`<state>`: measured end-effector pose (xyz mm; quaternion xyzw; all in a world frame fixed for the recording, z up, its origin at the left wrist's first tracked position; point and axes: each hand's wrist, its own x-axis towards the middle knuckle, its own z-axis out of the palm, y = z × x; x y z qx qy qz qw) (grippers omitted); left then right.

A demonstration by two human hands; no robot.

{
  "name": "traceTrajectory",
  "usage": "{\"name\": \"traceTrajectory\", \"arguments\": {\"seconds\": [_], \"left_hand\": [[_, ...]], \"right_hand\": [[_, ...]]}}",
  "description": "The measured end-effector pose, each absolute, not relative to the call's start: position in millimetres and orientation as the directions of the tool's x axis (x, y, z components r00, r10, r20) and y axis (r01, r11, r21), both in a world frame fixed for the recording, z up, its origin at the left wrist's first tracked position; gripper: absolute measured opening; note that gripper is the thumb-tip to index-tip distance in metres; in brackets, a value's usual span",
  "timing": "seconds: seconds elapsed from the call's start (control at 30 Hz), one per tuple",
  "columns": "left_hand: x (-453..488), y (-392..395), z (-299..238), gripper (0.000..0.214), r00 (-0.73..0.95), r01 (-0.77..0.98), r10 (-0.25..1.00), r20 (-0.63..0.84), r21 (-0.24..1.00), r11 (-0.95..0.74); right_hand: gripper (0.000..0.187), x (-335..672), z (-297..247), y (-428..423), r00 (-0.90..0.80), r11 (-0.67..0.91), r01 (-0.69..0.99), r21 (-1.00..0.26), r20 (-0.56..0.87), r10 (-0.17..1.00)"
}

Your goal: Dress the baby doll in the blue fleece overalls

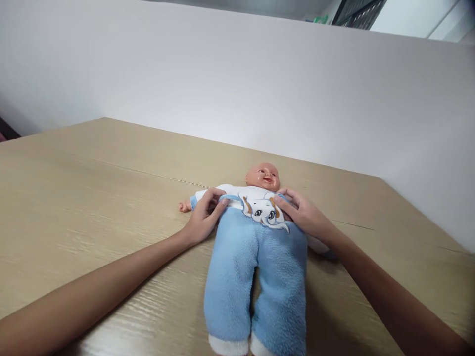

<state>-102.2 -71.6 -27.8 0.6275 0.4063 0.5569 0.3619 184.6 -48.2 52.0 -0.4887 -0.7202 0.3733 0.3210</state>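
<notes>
a baby doll (261, 179) lies on its back near the middle of the wooden table (92, 198), head towards the far side and legs running to the near edge. it wears blue fleece trousers (256, 269) and a white top (260, 203) printed with an elephant. both of the person's hands are at the trousers' waistband, one on each side of the doll's body. the left hand (203, 218), on the left, has its fingers curled over the band's edge with the thumb beneath, gripping the fleece. the right hand (303, 213), on the right, lies with its fingers bent onto the band and its thumb beside the elephant print; whether it really pinches the cloth cannot be told. the step in hand looks to be work on the waistband, which sits high over the top's hem. any further pull would seem to call for both sides moving evenly, since the doll lies loose on the table and the fleece is soft. the doll's small hand (183, 206) pokes out to the left, and a plain white wall (222, 74) stands behind the table's far edge.
</notes>
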Motion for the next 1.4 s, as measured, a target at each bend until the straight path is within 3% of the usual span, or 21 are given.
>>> {"name": "traceTrajectory", "arguments": {"seconds": [0.1,0.17,0.27,0.37,0.47,0.57,0.63,0.73,0.83,0.9,1.0,1.07,1.17,1.3,1.4], "left_hand": [[-101,-73,-29,0.032,0.038,0.131,0.889,0.457,0.879,-0.458],[-102,-73,-29,0.028,0.036,0.156,0.866,0.498,0.853,-0.497],[-102,-74,-29,0.022,0.054,0.203,0.819,0.571,0.797,-0.569],[-103,-74,-28,0.017,0.061,0.229,0.786,0.616,0.757,-0.612],[-103,-74,-27,0.017,0.053,0.227,0.782,0.621,0.755,-0.615],[-102,-74,-27,0.019,0.052,0.209,0.792,0.608,0.769,-0.604],[-102,-73,-28,0.021,0.061,0.196,0.799,0.599,0.777,-0.598],[-103,-74,-29,0.020,0.051,0.211,0.788,0.613,0.765,-0.608],[-104,-77,-34,0.009,0.047,0.309,0.682,0.730,0.639,-0.704],[-104,-79,-38,0.016,0.066,0.382,0.573,0.817,0.510,-0.771],[-101,-81,-45,0.022,0.062,0.418,0.460,0.886,0.396,-0.818],[-99,-81,-47,0.014,0.026,0.367,0.467,0.884,0.427,-0.827],[-95,-77,-46,0.015,-0.101,0.229,0.592,0.799,0.598,-0.768],[-95,-69,-39,0.028,-0.210,0.021,0.849,0.485,0.870,-0.493],[-94,-65,-37,0.034,-0.208,-0.172,0.942,0.263,0.938,-0.300]], "right_hand": [[0.036,161,66,-32,-0.351,0.429,0.547,-0.718,0.269,0.897],[0.027,139,74,-17,-0.441,0.530,0.583,-0.616,0.308,0.843],[0.020,101,79,12,-0.659,0.650,0.584,-0.486,0.184,0.729],[0.018,61,74,36,-0.852,0.774,0.461,-0.434,0.029,0.523],[0.017,28,65,49,-0.909,0.843,0.399,-0.361,-0.034,0.415],[0.021,18,59,49,-0.898,0.846,0.425,-0.321,-0.034,0.438],[0.004,26,60,46,-0.880,0.842,0.452,-0.296,0.006,0.475],[0.023,52,66,40,-0.803,0.801,0.504,-0.324,0.165,0.572],[0.032,79,72,35,-0.721,0.747,0.482,-0.457,0.278,0.635],[0.037,92,73,32,-0.720,0.733,0.438,-0.521,0.285,0.633],[0.042,100,67,28,-0.754,0.766,0.382,-0.518,0.304,0.582],[0.038,99,62,25,-0.767,0.793,0.355,-0.494,0.332,0.550],[0.029,96,58,22,-0.775,0.792,0.316,-0.522,0.339,0.533],[0.028,100,62,14,-0.774,0.645,0.288,-0.708,0.224,0.593],[0.037,110,63,6,-0.716,0.472,0.335,-0.815,0.105,0.690]]}}
